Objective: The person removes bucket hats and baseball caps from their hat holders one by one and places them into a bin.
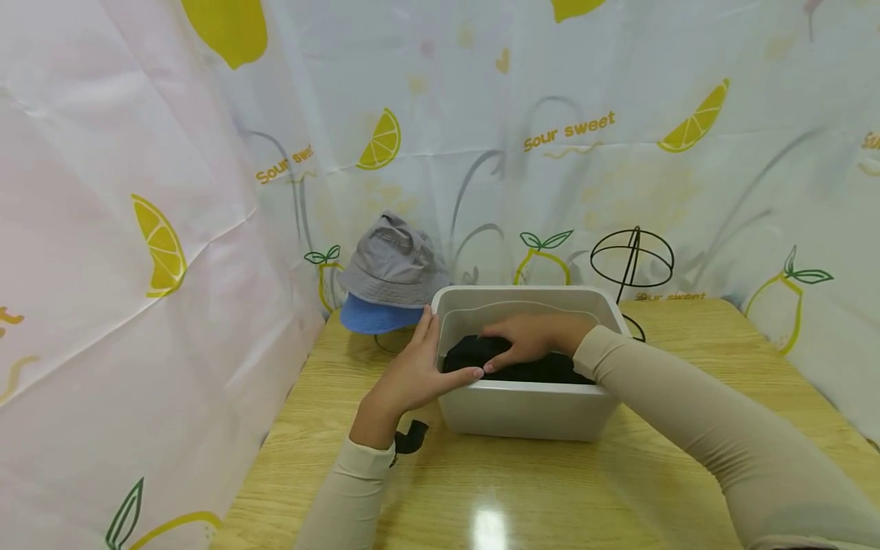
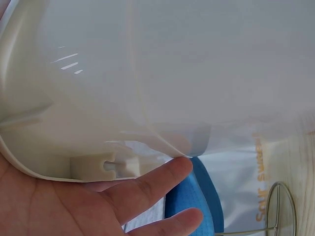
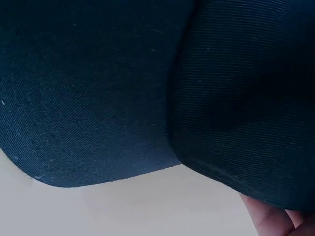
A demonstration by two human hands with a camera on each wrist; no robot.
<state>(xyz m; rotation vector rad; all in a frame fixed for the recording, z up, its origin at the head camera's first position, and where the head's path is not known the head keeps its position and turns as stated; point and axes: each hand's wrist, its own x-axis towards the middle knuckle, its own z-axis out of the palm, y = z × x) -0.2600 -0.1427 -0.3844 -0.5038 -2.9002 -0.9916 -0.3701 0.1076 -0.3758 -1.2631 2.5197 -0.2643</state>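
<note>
My left hand [image 1: 412, 370] rests on the front left corner of a pale plastic bin [image 1: 529, 412]. Its fingers lie straight along the left side and its thumb along the front rim. In the left wrist view the fingertips [image 2: 177, 169] touch the bin's wall. Reaching inside the bin, my right hand [image 1: 529, 338] holds a dark hat [image 1: 474, 353]. Up close, the right wrist view shows dark ribbed fabric [image 3: 236, 108] with a rounded edge, and fingers [image 3: 270, 219] at its lower border. How many dark pieces lie in the bin, I cannot tell.
Behind the bin's left side, a grey bucket hat [image 1: 395, 263] sits over a blue hat [image 1: 378, 315] on a wire stand. A bare black wire hat stand [image 1: 632, 263] is at the back right. Lemon-printed cloth [image 1: 440, 92] hangs around the wooden table [image 1: 481, 489].
</note>
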